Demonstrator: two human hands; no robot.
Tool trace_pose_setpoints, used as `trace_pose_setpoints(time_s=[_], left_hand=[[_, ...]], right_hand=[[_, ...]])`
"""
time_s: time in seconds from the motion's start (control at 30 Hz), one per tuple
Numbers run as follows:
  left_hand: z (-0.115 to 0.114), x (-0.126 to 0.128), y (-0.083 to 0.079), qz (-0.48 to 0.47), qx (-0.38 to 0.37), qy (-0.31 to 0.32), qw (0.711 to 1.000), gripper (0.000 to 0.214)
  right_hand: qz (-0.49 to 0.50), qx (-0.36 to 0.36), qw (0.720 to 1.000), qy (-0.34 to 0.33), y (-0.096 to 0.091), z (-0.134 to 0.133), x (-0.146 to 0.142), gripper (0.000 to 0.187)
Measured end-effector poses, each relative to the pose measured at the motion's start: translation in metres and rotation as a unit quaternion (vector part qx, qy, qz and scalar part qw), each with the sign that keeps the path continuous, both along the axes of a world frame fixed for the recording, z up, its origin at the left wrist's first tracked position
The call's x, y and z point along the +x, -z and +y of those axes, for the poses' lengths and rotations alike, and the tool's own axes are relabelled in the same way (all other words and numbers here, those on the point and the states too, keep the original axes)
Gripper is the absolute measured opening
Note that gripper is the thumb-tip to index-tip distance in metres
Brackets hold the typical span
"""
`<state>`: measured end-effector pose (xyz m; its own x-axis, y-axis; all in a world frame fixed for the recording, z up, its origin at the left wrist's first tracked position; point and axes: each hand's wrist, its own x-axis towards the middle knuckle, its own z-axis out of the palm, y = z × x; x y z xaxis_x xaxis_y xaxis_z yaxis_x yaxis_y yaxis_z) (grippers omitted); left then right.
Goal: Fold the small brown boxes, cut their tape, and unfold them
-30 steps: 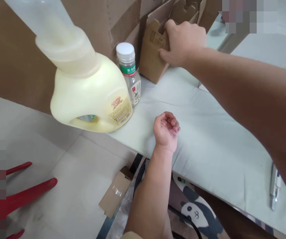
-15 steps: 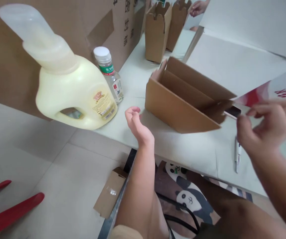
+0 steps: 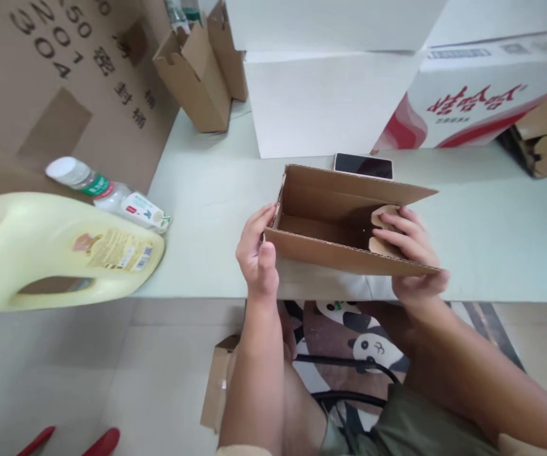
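Both hands (image 3: 260, 256) apart — right fingers (image 3: 405, 242) bent.

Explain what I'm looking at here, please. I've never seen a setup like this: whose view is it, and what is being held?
There is no machine arm here: these are a person's own bare hands. The view comes from a camera worn on that person's head, looking forward and down. The left hand holds the left end of an open cardboard box. The right hand is at the other end, its fingers inside by the flaps. On the pale table, to the left, are a pale yellow jug and a white-capped bottle. A phone lies just beyond the box, with a white box farther back.
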<state>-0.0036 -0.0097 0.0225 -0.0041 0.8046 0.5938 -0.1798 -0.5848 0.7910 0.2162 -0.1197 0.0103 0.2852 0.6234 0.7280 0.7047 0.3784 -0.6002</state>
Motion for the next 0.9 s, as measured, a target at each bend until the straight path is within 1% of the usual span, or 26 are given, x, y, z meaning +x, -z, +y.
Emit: trace_pose_setpoints(time_s=[0.03,0.1,0.2,0.27,0.37,0.47,0.63,0.73,0.8,0.9], left_hand=[[-0.001,0.003,0.0,0.015,0.003,-0.004,1.0,0.047],[-0.001,0.009,0.001,0.047,0.015,-0.012,0.999,0.046],[-0.001,0.015,0.005,0.067,0.013,-0.042,0.997,0.043],[-0.002,0.017,0.007,0.059,-0.021,-0.07,0.996,0.043],[-0.006,0.02,0.009,0.026,-0.084,-0.096,0.991,0.038],[-0.01,0.02,0.011,0.001,-0.097,-0.104,0.99,0.038],[-0.012,0.016,0.012,0.012,-0.106,-0.107,0.989,0.048],[-0.014,0.018,0.011,0.016,-0.123,-0.108,0.986,0.048],[-0.02,0.02,0.008,0.024,-0.135,-0.098,0.986,0.049],[-0.038,0.021,0.004,0.072,-0.147,-0.082,0.983,0.056]], right_hand=[[0.003,0.007,1.0,0.005,0.003,-0.001,0.003,0.082],[-0.005,-0.002,1.0,0.007,0.007,-0.002,0.007,0.08],[-0.006,-0.018,1.0,-0.015,0.008,0.0,0.008,0.06],[0.019,-0.004,0.999,-0.037,0.006,0.001,0.006,0.049],[0.07,-0.018,0.996,-0.051,0.002,0.0,0.002,0.044],[0.095,-0.04,0.993,-0.056,0.001,0.0,0.0,0.039],[0.096,-0.025,0.993,-0.058,0.0,0.0,0.001,0.036],[0.112,-0.02,0.992,-0.048,0.002,0.001,0.002,0.037],[0.139,-0.033,0.988,-0.051,0.004,0.0,0.007,0.041],[0.175,-0.048,0.979,-0.089,0.008,-0.004,0.018,0.045]])
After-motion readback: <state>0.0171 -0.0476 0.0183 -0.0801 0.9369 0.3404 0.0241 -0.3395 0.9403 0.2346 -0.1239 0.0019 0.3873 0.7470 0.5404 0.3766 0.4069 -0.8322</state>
